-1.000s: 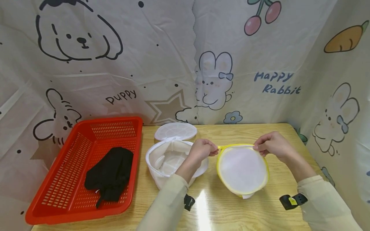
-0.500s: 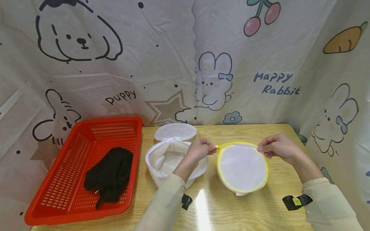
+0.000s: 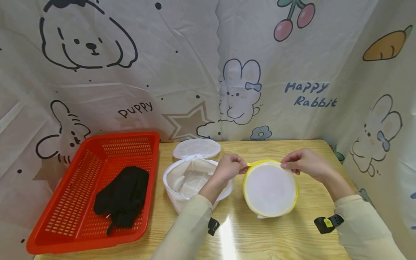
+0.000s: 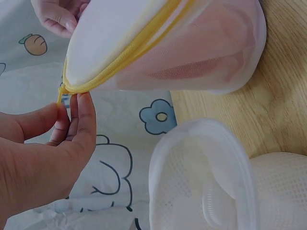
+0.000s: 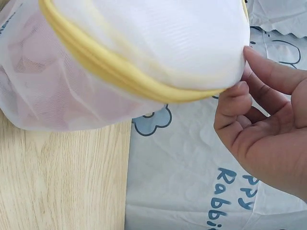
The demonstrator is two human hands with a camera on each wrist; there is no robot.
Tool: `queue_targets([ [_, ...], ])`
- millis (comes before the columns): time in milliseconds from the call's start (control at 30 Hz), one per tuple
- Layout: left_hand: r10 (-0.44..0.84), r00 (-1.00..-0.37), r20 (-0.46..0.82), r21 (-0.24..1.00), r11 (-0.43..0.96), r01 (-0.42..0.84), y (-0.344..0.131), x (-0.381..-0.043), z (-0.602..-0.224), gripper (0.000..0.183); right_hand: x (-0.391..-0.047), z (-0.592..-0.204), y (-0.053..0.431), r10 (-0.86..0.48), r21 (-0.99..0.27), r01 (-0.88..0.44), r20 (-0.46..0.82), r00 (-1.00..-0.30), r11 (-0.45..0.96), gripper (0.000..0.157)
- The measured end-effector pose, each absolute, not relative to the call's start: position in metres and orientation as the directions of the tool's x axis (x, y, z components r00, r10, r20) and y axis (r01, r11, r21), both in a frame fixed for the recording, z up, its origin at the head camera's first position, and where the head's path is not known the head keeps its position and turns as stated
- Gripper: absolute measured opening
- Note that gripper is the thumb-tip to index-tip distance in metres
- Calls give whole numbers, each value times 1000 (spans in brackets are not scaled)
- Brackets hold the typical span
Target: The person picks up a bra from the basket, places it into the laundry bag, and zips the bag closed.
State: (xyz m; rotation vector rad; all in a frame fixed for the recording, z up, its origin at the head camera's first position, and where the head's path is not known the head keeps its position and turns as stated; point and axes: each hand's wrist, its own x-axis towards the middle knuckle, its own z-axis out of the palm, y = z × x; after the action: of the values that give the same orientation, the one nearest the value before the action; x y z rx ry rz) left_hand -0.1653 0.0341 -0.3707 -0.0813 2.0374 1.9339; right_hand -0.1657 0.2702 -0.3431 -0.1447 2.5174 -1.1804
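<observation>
A round mesh laundry bag [image 3: 271, 189] with a white top and yellow zipper trim is held up off the table's right part. Something pinkish shows through its mesh side [image 4: 211, 48] in the left wrist view. My left hand [image 3: 229, 168] pinches the small yellow tab [image 4: 60, 94] at the zipper's end, on the bag's left. With thumb and index finger, my right hand [image 3: 303, 164] pinches the far right of the yellow-trimmed rim [image 5: 211, 92]. Left of the bag stands a second, white mesh laundry bag [image 3: 173, 200], its lid flap [image 3: 196, 148] folded back.
On the left, a red plastic basket [image 3: 151, 187] holds a crumpled black cloth item [image 3: 125, 195]. The wooden table [image 3: 260, 242] ends at the back against a printed curtain [image 3: 182, 54]. A dark wrist strap [image 3: 328, 223] hangs from the right sleeve.
My right hand first slid right along the rim, then back left. The mesh bag has tilted slightly and shifted a little left. My left hand keeps its pinch on the yellow tab.
</observation>
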Motion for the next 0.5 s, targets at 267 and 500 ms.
queue_targets([
  [267, 195, -941, -277, 958, 128, -255, 42, -163, -363, 9, -169, -340, 254, -247, -737, 17, -247, -937, 675, 19],
  [500, 193, -942, -275, 959, 132, -253, 45, -162, -362, 10, -171, -341, 248, -254, -729, -27, -203, -946, 684, 13],
])
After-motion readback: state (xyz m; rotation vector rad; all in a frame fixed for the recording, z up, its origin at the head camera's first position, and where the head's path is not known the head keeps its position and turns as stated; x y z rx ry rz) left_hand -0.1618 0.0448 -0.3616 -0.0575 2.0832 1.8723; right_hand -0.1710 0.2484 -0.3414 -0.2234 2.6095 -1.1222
